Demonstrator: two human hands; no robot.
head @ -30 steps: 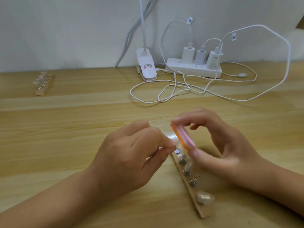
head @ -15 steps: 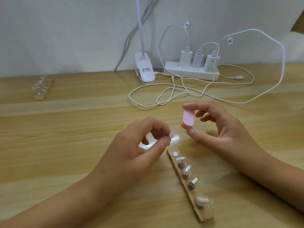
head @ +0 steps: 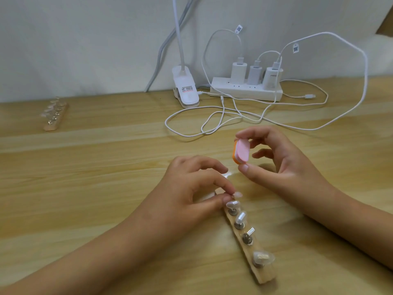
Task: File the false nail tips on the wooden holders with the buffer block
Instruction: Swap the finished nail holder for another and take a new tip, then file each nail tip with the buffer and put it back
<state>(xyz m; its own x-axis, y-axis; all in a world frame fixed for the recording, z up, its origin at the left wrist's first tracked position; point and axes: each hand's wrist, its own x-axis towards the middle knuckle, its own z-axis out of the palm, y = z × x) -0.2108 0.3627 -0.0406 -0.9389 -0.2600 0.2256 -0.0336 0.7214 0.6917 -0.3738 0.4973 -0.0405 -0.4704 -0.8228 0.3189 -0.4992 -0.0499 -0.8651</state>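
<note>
A pale, straight-grained wooden desk (head: 85,167) is running back to a plain white wall, where a white power strip (head: 246,92) with three chargers, a white clip-on lamp base (head: 185,90) and loose white cables (head: 212,124) are lying. Near the front, a narrow bare-wood holder strip (head: 264,277) is lying obliquely, carrying a row of small metal pegs topped with glossy, translucent, almond-shaped false nail tips (head: 263,257). The left hand (head: 187,188) is resting over the strip's far end, its grip pinching the endmost false nail tip (head: 237,195) between thumb and forefinger. The right hand (head: 282,165) is hovering just beyond, clear of the strip, its grip pinching a small rounded-oblong buffer block (head: 241,153), matt pink on its face and orange along its edge, by its two short ends. A second holder strip (head: 56,116) is sitting well apart at the far left. The step in hand appears to be steadying the end tip for filing. It is best done by pinching low so the slick tip is not twisting, and by laying the pink face flat against the free edge with light strokes.
</note>
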